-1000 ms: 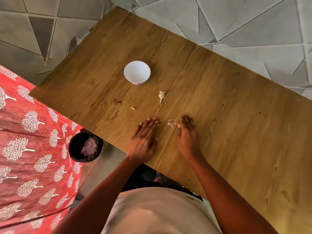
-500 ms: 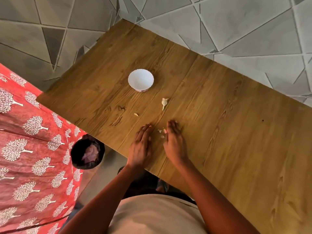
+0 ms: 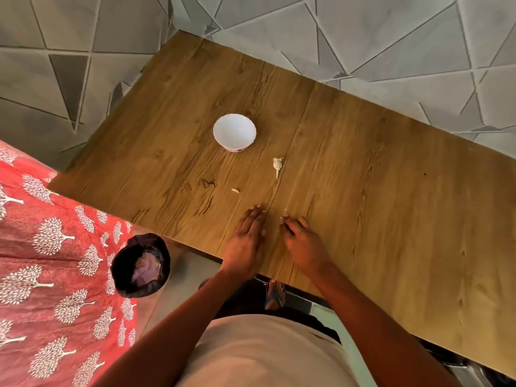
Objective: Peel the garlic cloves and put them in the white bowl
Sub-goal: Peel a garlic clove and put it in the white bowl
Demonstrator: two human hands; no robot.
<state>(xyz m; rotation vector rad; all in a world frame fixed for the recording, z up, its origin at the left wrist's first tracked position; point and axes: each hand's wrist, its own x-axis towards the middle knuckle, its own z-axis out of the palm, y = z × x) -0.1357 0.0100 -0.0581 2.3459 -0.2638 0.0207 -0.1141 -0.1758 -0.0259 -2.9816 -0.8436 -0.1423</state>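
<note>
Big wooden table (image 3: pixel 363 191) takes up most of the room here, with a red tree-print cloth (image 3: pixel 42 261) off to the person's left. Down by the left hand's side on the floor sits a black bin (image 3: pixel 141 265), lined with a bag and holding some pale scraps. The white bowl (image 3: pixel 234 132) is well ahead of the left hand (image 3: pixel 247 241), looks empty. That hand lies flat, fingers straight and together. The right hand (image 3: pixel 303 243) has its fingers curled, pinching tiny pale bits; can't tell exactly what. Just ahead of both hands lies the garlic piece (image 3: pixel 277 165), long axis pointing back toward the hands. A small clove (image 3: pixel 235 191) rests ahead-left.
</note>
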